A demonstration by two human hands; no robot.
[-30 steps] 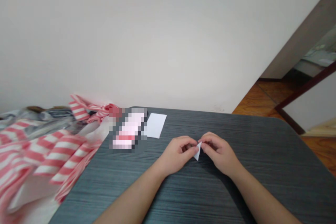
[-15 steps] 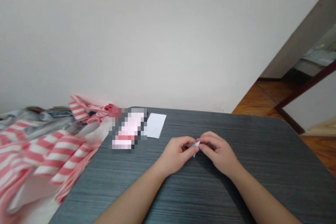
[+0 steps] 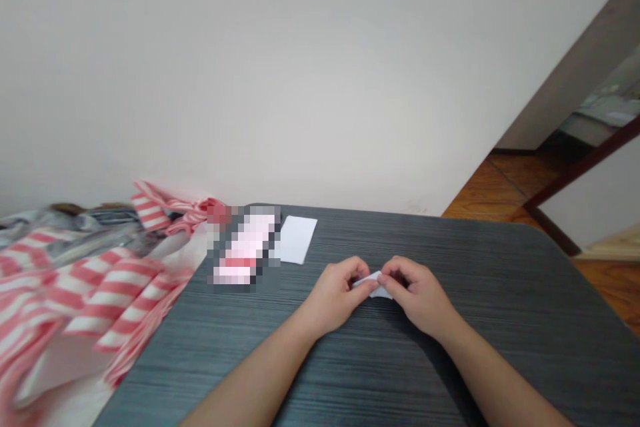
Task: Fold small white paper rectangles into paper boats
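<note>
A small folded piece of white paper (image 3: 383,291) is held between my two hands, just above the dark wood-grain table (image 3: 350,373). My left hand (image 3: 336,293) pinches its left end with thumb and curled fingers. On the other side my right hand (image 3: 419,290) grips the paper, the thumb pressed on its top. Parts of the paper are hidden behind the fingers. Farther back and to the left, a flat stack or sheet of white paper (image 3: 299,240) lies on the table.
Left of the white sheet is a pixelated pink-and-white oblong item (image 3: 247,243). Red-and-white striped cloth (image 3: 120,287) is heaped beyond the table's left edge. A pale wall (image 3: 320,80) rises behind the table. Wooden floor (image 3: 480,190) shows at the right.
The paper between my hands has shifted from a small upright point to a wider, flatter shape. My fingers have moved slightly on it; the forearms stay about where they were.
</note>
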